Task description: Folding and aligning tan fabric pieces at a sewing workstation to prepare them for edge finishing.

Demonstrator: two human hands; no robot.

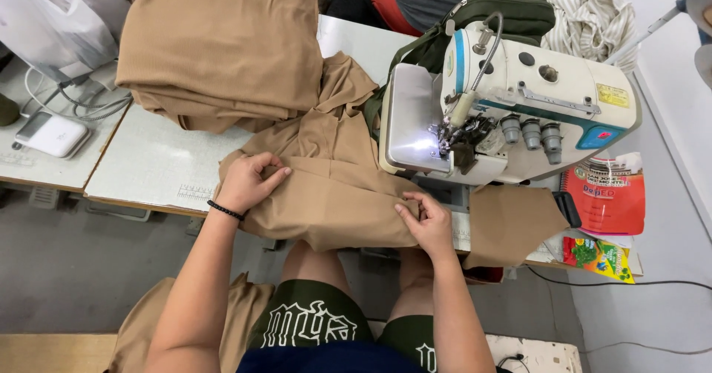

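While the tan cloth (326, 195) lies over the table (148, 165) edge at the picture's centre, the left hand (248, 182) pinches its upper fold at nine o'clock. The right hand (426, 221) pinches its edge at three o'clock, just below the lit sewing machine (512, 113). A folded cloth stack (222, 47) sits at eleven o'clock.

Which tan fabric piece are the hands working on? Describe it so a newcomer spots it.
Start at the white sewing machine. Left of it, the tan fabric piece drapes over the table edge, pinched by left hand and right hand. Unlike the folded stack behind, it lies loose and crumpled.
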